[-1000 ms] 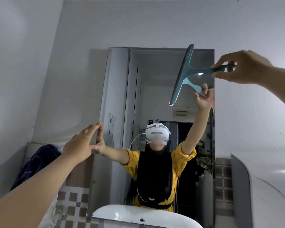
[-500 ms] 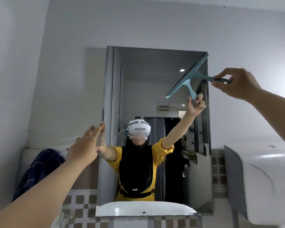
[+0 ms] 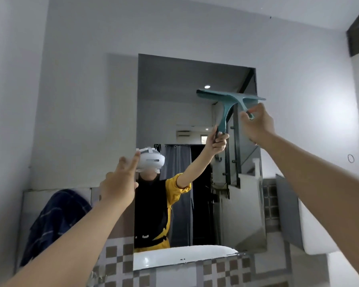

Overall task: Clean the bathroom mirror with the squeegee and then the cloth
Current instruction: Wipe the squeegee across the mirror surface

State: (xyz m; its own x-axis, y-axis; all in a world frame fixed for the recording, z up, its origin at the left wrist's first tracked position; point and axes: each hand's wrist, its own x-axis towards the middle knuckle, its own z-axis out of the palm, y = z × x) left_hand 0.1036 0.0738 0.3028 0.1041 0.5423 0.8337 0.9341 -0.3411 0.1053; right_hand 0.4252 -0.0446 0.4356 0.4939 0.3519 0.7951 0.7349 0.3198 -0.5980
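Note:
A tall frameless mirror (image 3: 174, 104) hangs on the white wall. My right hand (image 3: 257, 125) grips the handle of a teal squeegee (image 3: 230, 97), whose blade lies level against the glass near the upper right corner. Its reflection slants down from the blade. My left hand (image 3: 118, 183) is raised at the mirror's left edge, fingers spread, holding nothing; whether it touches the glass I cannot tell. A dark blue checked cloth (image 3: 56, 222) hangs at the lower left, below that hand.
A white wall-mounted box (image 3: 311, 228) juts out at the right, just beside the mirror. Brown and white checked tiles (image 3: 116, 264) run under the mirror. The mirror reflects a person in a yellow top, a doorway and a white basin rim.
The squeegee has swung from near upright through a slant to level across the glass, and dropped lower. My right hand moved left and down with it. My left hand stayed by the left edge.

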